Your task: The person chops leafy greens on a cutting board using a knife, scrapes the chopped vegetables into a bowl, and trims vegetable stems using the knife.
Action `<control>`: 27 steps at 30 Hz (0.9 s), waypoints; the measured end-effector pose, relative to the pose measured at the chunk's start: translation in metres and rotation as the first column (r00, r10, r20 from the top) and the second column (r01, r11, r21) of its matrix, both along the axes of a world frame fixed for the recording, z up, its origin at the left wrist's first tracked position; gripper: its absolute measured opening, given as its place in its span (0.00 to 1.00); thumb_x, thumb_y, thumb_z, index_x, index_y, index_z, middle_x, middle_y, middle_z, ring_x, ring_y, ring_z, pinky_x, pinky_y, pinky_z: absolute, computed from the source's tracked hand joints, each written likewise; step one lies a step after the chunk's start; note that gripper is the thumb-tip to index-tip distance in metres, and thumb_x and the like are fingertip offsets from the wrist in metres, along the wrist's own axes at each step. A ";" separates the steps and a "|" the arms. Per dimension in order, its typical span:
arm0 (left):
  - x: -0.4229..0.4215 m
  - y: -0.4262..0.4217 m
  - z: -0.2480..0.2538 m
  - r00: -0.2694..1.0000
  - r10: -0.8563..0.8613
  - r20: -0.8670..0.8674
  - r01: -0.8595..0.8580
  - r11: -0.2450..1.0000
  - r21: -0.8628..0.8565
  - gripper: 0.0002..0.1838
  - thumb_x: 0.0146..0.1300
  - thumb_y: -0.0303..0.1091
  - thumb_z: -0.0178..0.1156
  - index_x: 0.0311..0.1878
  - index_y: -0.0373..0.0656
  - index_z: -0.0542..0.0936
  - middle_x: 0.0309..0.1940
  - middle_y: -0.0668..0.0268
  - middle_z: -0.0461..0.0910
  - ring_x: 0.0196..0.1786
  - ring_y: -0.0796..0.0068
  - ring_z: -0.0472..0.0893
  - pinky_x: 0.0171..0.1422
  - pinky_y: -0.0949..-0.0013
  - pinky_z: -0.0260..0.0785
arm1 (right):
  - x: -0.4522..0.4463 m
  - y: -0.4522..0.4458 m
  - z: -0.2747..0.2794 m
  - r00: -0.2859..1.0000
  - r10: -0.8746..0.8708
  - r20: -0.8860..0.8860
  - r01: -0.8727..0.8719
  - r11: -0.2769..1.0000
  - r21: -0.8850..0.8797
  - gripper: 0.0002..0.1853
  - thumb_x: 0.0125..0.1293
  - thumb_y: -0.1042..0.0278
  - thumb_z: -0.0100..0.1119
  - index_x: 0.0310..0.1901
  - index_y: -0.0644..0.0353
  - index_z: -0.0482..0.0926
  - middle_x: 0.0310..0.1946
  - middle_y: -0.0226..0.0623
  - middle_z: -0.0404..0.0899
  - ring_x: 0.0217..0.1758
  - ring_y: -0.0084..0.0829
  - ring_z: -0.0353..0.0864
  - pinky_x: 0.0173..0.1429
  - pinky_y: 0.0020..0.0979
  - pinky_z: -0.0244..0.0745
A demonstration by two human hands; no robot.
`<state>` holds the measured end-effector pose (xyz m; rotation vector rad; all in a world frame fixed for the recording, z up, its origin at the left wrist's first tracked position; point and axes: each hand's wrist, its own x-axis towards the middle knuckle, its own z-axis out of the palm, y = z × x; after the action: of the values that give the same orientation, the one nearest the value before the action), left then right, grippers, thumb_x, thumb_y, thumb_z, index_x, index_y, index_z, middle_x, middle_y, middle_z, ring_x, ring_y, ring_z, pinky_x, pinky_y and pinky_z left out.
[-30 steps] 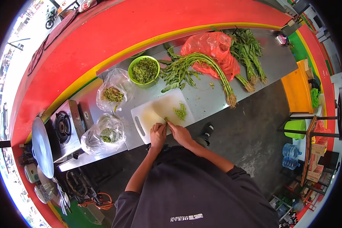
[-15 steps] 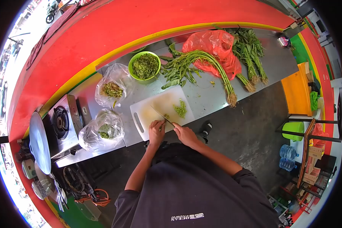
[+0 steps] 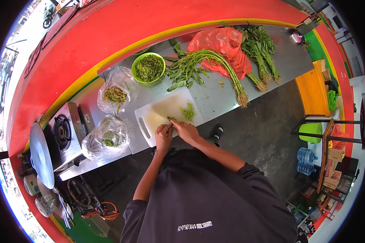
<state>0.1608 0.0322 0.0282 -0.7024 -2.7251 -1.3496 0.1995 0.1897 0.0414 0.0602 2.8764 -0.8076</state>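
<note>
A white cutting board (image 3: pixel 148 133) lies on the metal counter below both hands. My right hand (image 3: pixel 185 131) is closed round the handle of a knife (image 3: pixel 158 113), whose thin blade points up and left across the board. Right beside it, my left hand (image 3: pixel 163 137) has its fingers curled over a bit of green stem, mostly hidden by them. Chopped green pieces (image 3: pixel 188 111) form a small pile on the board's right side, and a few bits lie near the knife.
Beyond the board are a green bowl (image 3: pixel 154 83) of chopped greens, leafy stems with roots (image 3: pixel 235 83) and a red plastic bag (image 3: pixel 215 40). Clear plastic bags (image 3: pixel 105 139) holding greens sit to the left, beside a gas stove (image 3: pixel 65 133). The counter edge (image 3: pixel 227 112) runs along the near side.
My right hand has moved in towards my left hand, its fingers now further forward over the knife. The view has shifted slightly, so the counter appears a little further left.
</note>
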 end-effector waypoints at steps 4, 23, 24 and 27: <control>0.001 0.000 0.000 1.000 0.012 -0.016 -0.012 1.000 -0.012 0.10 0.57 0.21 0.66 0.43 0.37 0.86 0.38 0.56 0.83 0.42 0.53 0.82 0.49 0.55 0.73 | 0.020 0.019 -0.002 0.998 0.009 -0.055 -0.005 0.998 0.068 0.21 0.78 0.55 0.49 0.69 0.41 0.72 0.29 0.45 0.83 0.29 0.51 0.85 0.33 0.48 0.80; -0.020 0.018 -0.001 0.999 -0.034 -0.034 0.029 0.992 -0.121 0.09 0.65 0.31 0.65 0.47 0.48 0.87 0.41 0.68 0.84 0.45 0.62 0.83 0.49 0.57 0.72 | 0.060 0.028 0.015 0.964 -0.250 0.089 0.261 0.831 -0.492 0.22 0.80 0.63 0.45 0.72 0.55 0.70 0.28 0.43 0.80 0.30 0.40 0.82 0.40 0.40 0.77; -0.020 0.017 -0.002 0.999 -0.029 -0.024 0.026 0.993 -0.119 0.09 0.65 0.31 0.65 0.47 0.48 0.88 0.41 0.68 0.84 0.45 0.62 0.83 0.49 0.57 0.72 | 0.063 0.027 0.015 0.973 -0.227 0.053 0.224 0.847 -0.482 0.22 0.80 0.64 0.45 0.72 0.55 0.69 0.29 0.43 0.80 0.30 0.40 0.82 0.40 0.40 0.77; -0.018 0.017 -0.003 1.000 -0.016 -0.013 0.015 0.993 -0.117 0.09 0.64 0.31 0.65 0.46 0.48 0.88 0.41 0.67 0.84 0.46 0.62 0.83 0.50 0.57 0.72 | 0.070 0.024 0.016 0.973 -0.224 0.059 0.225 0.856 -0.465 0.22 0.80 0.65 0.46 0.72 0.55 0.69 0.29 0.43 0.80 0.30 0.39 0.81 0.41 0.39 0.77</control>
<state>0.1424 0.0495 0.0254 -0.7385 -2.8125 -1.1914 0.2696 0.2141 0.0571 0.3445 2.6123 -1.5242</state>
